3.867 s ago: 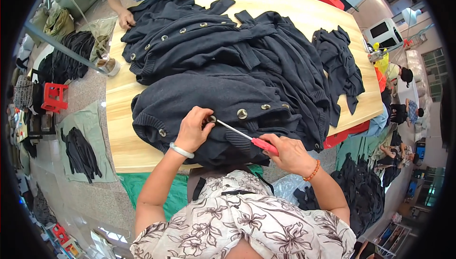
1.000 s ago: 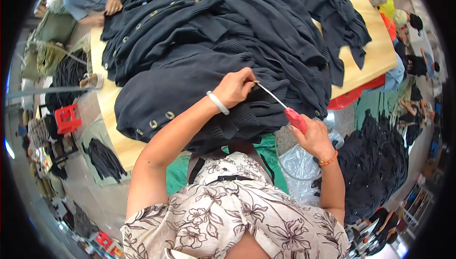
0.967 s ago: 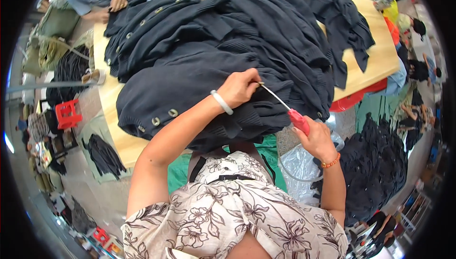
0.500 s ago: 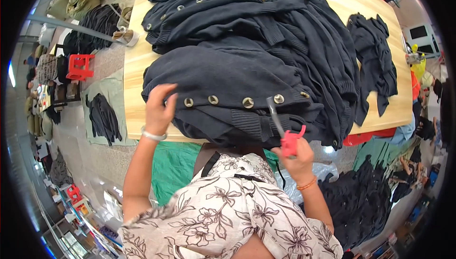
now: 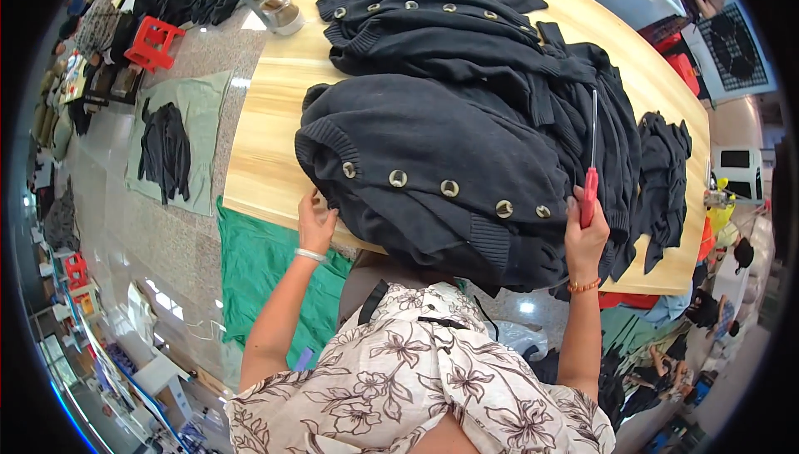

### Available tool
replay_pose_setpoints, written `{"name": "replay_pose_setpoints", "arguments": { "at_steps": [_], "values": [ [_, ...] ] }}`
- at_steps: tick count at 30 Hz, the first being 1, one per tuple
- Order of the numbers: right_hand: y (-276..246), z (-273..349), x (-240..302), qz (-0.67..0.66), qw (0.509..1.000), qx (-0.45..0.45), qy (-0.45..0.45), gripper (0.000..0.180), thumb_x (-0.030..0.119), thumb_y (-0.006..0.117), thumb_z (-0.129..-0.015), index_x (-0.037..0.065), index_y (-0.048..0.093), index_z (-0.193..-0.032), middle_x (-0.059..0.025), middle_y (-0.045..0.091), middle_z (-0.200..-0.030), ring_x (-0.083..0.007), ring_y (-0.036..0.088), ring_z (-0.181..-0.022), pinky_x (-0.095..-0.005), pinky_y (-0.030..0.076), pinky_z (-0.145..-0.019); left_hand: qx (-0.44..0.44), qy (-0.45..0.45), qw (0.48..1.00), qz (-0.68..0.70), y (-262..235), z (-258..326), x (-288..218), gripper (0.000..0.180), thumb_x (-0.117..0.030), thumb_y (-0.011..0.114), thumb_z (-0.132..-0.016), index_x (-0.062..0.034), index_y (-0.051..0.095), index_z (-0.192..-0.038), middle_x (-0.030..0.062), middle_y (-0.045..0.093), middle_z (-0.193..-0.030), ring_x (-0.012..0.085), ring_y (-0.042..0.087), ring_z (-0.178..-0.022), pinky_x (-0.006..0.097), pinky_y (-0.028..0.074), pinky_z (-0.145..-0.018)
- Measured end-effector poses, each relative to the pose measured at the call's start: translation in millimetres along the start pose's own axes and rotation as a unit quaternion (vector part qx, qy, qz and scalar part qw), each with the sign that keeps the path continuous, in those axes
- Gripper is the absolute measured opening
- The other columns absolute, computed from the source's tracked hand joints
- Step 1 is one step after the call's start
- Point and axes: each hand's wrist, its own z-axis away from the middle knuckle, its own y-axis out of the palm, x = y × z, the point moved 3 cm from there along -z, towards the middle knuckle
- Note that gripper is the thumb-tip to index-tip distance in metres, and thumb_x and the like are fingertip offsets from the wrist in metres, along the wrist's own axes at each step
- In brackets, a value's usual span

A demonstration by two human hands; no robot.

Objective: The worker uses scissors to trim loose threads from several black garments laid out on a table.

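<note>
Cardigan (image 5: 433,138): mid-frame on the worktop (image 5: 270,146), buttons (image 5: 449,188) uppermost.
Left grip (image 5: 318,221): now down at its lower-left edge; pinching or not, cannot tell.
Right grip (image 5: 588,228): clenched round the tool (image 5: 590,192), tip swung clear; button work seems paused.

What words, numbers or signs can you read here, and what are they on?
None that I can read.
Black sweater and its buttons: no writing I can make out.
Red-handled tool in the right hand: no letters I can make out.
White box with dark panels, far right: any marks are too small and blurred to read.
</note>
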Motion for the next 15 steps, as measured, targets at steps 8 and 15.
{"name": "replay_pose_setpoints", "arguments": {
  "at_steps": [8, 15],
  "values": [
    [53, 71, 54, 0.115, 0.964, 0.177, -0.164, 0.047, 0.021, 0.085, -0.070, 0.002, 0.061, -0.105, -0.0158, 0.064, -0.096, -0.0351, 0.064, -0.081, -0.0406, 0.051, -0.070, 0.015, -0.129, 0.958, 0.255, 9, -21, 9, 0.041, -0.003, 0.074, -0.084, 0.0033, 0.056, -0.121, 0.0033, 0.065, -0.098, 0.0093, 0.059, -0.085, 0.023, 0.049, -0.076],
    [56, 59, 40, 0.105, 0.974, 0.134, -0.148, 0.044, 0.013, 0.080, -0.073, 0.000, 0.058, -0.109, -0.0184, 0.062, -0.097, -0.0404, 0.062, -0.083, -0.0436, 0.050, -0.069, 0.208, -0.127, 0.848, 0.471, -83, 25, -146, 0.047, -0.012, 0.052, -0.098, 0.0053, 0.042, -0.140, 0.0158, 0.055, -0.136, 0.0257, 0.055, -0.125, 0.041, 0.041, -0.109]
  ]
}}
